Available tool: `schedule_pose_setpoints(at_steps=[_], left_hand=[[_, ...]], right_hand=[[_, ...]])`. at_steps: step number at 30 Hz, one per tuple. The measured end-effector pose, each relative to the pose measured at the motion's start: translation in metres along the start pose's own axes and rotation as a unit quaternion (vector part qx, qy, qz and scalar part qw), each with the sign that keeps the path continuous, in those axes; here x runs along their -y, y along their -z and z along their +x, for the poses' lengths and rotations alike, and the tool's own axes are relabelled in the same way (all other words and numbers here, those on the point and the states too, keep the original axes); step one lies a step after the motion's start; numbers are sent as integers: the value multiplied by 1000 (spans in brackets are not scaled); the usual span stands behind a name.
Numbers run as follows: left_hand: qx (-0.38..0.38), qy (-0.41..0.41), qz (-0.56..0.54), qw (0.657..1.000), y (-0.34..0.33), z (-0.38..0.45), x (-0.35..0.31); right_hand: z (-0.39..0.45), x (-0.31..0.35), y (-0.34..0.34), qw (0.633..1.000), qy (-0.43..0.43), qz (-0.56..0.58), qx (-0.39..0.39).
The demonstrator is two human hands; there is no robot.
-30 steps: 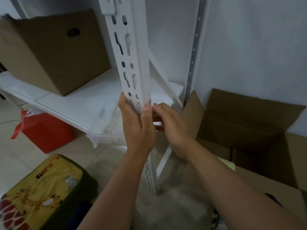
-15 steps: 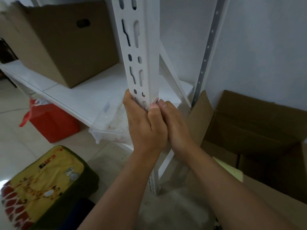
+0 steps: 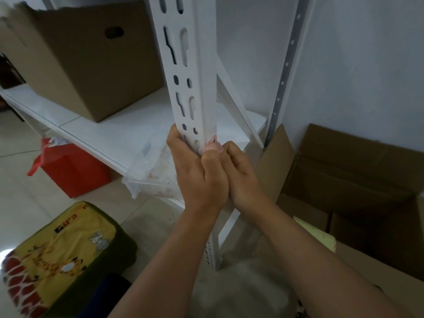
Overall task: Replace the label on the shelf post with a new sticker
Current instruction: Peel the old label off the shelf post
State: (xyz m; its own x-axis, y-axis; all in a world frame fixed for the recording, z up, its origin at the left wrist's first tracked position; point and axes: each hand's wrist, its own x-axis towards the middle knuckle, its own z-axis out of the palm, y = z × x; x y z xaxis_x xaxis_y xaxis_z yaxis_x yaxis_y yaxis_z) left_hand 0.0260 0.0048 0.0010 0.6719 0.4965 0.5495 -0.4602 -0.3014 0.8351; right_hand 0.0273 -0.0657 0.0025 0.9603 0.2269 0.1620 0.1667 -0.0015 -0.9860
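We are looking down along a white slotted shelf post (image 3: pixel 190 72) that is standing upright at the front corner of a white shelf (image 3: pixel 119 131). Our left hand (image 3: pixel 198 177) is wrapping the post from the left, fingers curled around its slotted face and thumb lying up the front edge, so the hand is clamped on the post. A small red-and-white sticker (image 3: pixel 212 140) is sitting on the post's right-hand face, and the tip of our left thumb is pressing just below it, touching its lower edge. Our right hand (image 3: pixel 243 177) is lying against the left hand, knuckle to knuckle, with its fingers curled in toward the post beside the sticker; we cannot tell whether they are pinching the sticker or merely resting on the post, as the fingertips are hidden behind the left thumb.

A closed cardboard box (image 3: pixel 87 58) with a hand slot is sitting on the shelf, to the left of the post. A clear plastic bag (image 3: pixel 151 177) is hanging over the shelf's front edge just beside our left hand. Below the shelf a red bag (image 3: pixel 73 168) is standing on the tiled floor (image 3: pixel 20 203), and nearer to us a yellow cushion (image 3: pixel 57 260) printed with giraffes is lying on the floor. To the right an open cardboard box (image 3: pixel 358 180) is resting against the pale wall (image 3: pixel 367 65), beside a grey perforated rear post (image 3: pixel 284 72).
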Motion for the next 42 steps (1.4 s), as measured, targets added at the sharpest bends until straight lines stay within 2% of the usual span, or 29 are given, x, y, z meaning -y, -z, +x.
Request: schedule_pose_setpoints(at_steps=[11, 22, 35, 42], left_hand=[[19, -15, -36, 999, 3, 1, -3], [40, -46, 47, 997, 12, 5, -1], [47, -9, 21, 999, 16, 8, -20], [97, 18, 30, 995, 28, 20, -27]], right_hand=[[4, -2, -2, 1000, 1, -27, -15], [4, -6, -1, 1000, 9, -24, -13], [6, -10, -2, 999, 20, -27, -13], [8, -12, -3, 999, 14, -48, -18]])
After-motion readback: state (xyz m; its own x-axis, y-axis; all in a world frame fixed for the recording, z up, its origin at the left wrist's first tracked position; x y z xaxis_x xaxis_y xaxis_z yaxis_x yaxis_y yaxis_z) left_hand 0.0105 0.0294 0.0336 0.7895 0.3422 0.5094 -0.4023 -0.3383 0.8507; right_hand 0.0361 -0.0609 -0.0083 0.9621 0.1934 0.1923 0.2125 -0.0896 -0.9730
